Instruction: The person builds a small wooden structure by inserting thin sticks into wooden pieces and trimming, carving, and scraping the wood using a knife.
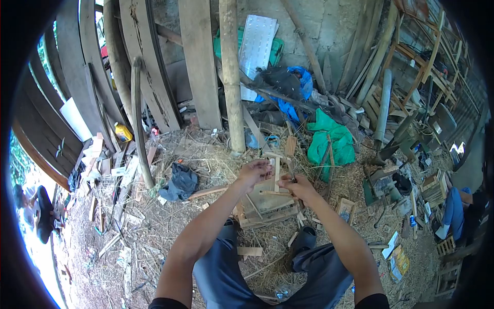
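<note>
My left hand is raised over a low wooden block or box between my knees. Its fingers are bent around something small and pale that I cannot make out. A narrow, light wood strip stands between my two hands. Just right of it, my right hand is closed on a tool whose thin, curved, brownish part rises above the fist; its kind is unclear. Below the hands, another thin wood strip lies across the block's top.
A wooden post stands ahead. Green cloth lies right of it, a dark plastic bag left. Straw and wood scraps litter the ground. A seated person is at far left; another person's legs show at right.
</note>
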`<state>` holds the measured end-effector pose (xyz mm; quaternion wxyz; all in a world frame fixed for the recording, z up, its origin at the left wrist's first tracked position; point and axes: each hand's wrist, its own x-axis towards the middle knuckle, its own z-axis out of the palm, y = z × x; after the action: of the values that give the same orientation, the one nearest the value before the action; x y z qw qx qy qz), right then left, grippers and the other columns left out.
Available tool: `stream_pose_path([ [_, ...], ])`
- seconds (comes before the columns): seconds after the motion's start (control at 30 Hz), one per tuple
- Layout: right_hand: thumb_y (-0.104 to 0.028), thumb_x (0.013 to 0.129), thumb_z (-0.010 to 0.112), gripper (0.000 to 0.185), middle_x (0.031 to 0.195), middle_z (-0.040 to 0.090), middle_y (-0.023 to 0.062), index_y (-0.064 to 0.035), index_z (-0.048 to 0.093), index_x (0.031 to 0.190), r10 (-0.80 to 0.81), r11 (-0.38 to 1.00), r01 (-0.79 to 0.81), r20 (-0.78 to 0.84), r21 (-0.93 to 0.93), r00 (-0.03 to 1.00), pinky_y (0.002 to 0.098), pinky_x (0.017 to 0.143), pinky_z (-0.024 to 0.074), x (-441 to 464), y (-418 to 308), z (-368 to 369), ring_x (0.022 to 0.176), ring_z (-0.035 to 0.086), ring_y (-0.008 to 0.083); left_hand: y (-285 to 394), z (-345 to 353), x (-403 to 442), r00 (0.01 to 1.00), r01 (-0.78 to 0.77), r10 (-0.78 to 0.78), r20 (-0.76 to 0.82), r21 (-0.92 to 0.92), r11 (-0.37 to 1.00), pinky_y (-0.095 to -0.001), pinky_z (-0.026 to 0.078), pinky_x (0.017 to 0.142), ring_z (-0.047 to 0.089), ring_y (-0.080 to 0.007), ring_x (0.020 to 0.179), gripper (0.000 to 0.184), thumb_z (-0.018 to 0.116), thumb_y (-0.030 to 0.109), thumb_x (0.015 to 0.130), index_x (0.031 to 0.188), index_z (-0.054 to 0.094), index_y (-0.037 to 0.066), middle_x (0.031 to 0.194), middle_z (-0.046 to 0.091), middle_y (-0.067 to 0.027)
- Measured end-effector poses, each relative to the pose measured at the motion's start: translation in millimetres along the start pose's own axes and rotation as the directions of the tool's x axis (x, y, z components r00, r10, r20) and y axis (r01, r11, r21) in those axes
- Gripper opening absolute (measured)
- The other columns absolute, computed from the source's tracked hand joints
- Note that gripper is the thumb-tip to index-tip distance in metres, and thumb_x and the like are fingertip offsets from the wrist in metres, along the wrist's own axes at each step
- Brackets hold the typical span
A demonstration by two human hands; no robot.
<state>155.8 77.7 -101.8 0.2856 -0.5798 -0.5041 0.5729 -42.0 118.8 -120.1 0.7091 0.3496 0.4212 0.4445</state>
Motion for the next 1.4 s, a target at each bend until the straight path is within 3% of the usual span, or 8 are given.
stream_pose_path([
  [0.27, -0.024, 0.077, 0.071, 0.023, 0.071, 0.062, 0.0051, -0.0055, 0.066, 0.089, -0.100, 0.911, 0.098, 0.014, -0.400, 0.995, 0.0335, 0.055, 0.0449, 66, 74, 13, 0.060, 0.056, 0.0161, -79, -58, 41, 0.971, 0.215, -0.137, -0.194, 0.473, 0.855, -0.0322, 0.054, 0.077, 0.064, -0.0226, 0.094, 0.028, 0.058, 0.004, 0.084, 0.111, 0.058, -0.003, 0.098, 0.064, -0.0151],
  [0.33, -0.025, 0.074, 0.070, 0.021, 0.072, 0.064, 0.0091, -0.0056, 0.068, 0.083, -0.208, 0.782, 0.156, -0.017, -0.604, 0.978, 0.0373, 0.061, 0.0505, 71, 77, 20, 0.065, 0.063, 0.0213, -86, -78, 42, 0.936, 0.168, 0.199, -0.291, 0.864, 0.475, -0.0353, 0.053, 0.075, 0.065, -0.0258, 0.089, 0.026, 0.062, 0.011, 0.078, 0.100, 0.064, -0.002, 0.095, 0.066, -0.0180],
  [0.4, -0.025, 0.074, 0.069, 0.019, 0.075, 0.065, 0.0115, -0.0078, 0.066, 0.082, 0.073, 0.725, -0.066, -0.019, -0.686, 0.997, 0.0411, 0.068, 0.0512, 73, 76, 19, 0.073, 0.065, 0.0266, -88, -98, 41, 0.917, 0.196, 0.229, -0.326, 0.870, 0.453, -0.0368, 0.052, 0.076, 0.065, -0.0279, 0.088, 0.027, 0.063, 0.016, 0.076, 0.096, 0.066, -0.001, 0.095, 0.066, -0.0185],
  [0.57, -0.031, 0.073, 0.073, 0.031, 0.075, 0.064, 0.0092, -0.0075, 0.064, 0.092, -0.022, 0.651, 0.003, -0.016, -0.759, 1.000, 0.0394, 0.072, 0.0505, 74, 81, 11, 0.077, 0.065, 0.0267, -88, -118, 52, 0.923, 0.366, 0.062, -0.380, 0.916, 0.167, -0.0407, 0.050, 0.084, 0.062, -0.0326, 0.102, 0.038, 0.062, 0.027, 0.077, 0.103, 0.063, 0.000, 0.105, 0.064, -0.0193],
  [0.77, -0.037, 0.080, 0.065, 0.036, 0.097, 0.065, 0.0134, -0.0063, 0.061, 0.098, 0.039, 0.672, -0.076, -0.068, -0.737, 0.997, 0.0431, 0.083, 0.0508, 69, 57, 19, 0.095, 0.063, 0.0317, -107, -112, 52, 0.810, 0.562, 0.078, -0.581, 0.807, 0.180, -0.0417, 0.053, 0.074, 0.067, -0.0291, 0.087, 0.056, 0.071, 0.048, 0.070, 0.088, 0.067, -0.004, 0.093, 0.067, -0.0216],
  [0.87, -0.038, 0.080, 0.064, 0.038, 0.094, 0.066, 0.0165, -0.0042, 0.062, 0.098, -0.053, 0.713, -0.046, -0.119, -0.700, 0.991, 0.0440, 0.084, 0.0502, 69, 51, 23, 0.095, 0.063, 0.0325, -106, -107, 53, 0.810, 0.585, -0.062, -0.584, 0.794, 0.164, -0.0401, 0.050, 0.085, 0.061, -0.0335, 0.104, 0.070, 0.073, 0.051, 0.068, 0.113, 0.057, 0.000, 0.116, 0.060, -0.0206],
  [1.07, -0.027, 0.081, 0.062, 0.026, 0.077, 0.065, 0.0167, -0.0019, 0.063, 0.088, -0.206, 0.770, 0.066, -0.149, -0.635, 0.967, 0.0428, 0.073, 0.0507, 66, 44, 31, 0.074, 0.063, 0.0327, -103, -107, 47, 0.822, 0.469, 0.110, -0.559, 0.773, 0.427, -0.0371, 0.052, 0.078, 0.066, -0.0278, 0.090, 0.037, 0.075, 0.036, 0.068, 0.092, 0.069, 0.009, 0.095, 0.068, -0.0152],
  [1.4, -0.020, 0.083, 0.064, 0.023, 0.077, 0.065, 0.0115, 0.0008, 0.065, 0.091, -0.423, 0.878, 0.351, -0.184, -0.327, 0.887, 0.0322, 0.068, 0.0467, 21, -14, 8, 0.071, 0.062, 0.0175, 4, -23, 6, 0.938, -0.270, 0.347, 0.007, 0.643, 0.717, -0.0265, 0.052, 0.065, 0.063, -0.0136, 0.076, 0.023, 0.063, 0.012, 0.087, 0.106, 0.062, -0.001, 0.087, 0.066, -0.0074],
])
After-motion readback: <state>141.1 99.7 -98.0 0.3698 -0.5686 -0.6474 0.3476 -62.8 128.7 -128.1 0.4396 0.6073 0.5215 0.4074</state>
